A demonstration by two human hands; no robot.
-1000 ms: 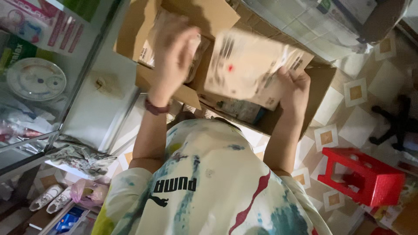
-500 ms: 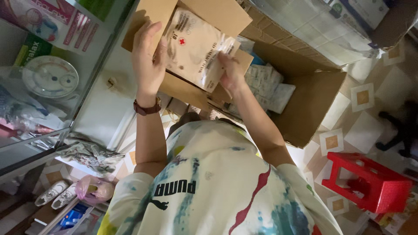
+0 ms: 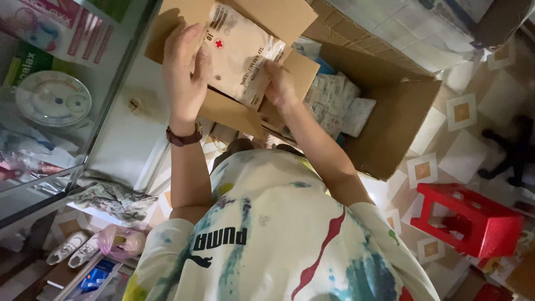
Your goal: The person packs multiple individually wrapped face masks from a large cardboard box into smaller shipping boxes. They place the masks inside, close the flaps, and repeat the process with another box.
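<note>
Two hands grasp white packet (image 3: 239,53): left grip (image 3: 186,72) on side edge, right grip (image 3: 278,83) clenched at lower corner, above cardboard box (image 3: 390,122).

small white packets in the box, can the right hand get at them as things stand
Probably not right away. The right hand grips the lower edge of the large white pouch, shared with the left hand. The small white packets lie uncovered in the open cardboard box just beside it, so the way looks free once it lets go.

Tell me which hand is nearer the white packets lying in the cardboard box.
Right. The right hand grips the held pouch at its lower corner, just beside the loose packets; the left hand, above a wristwatch, holds the pouch's far edge, away from them.
</note>
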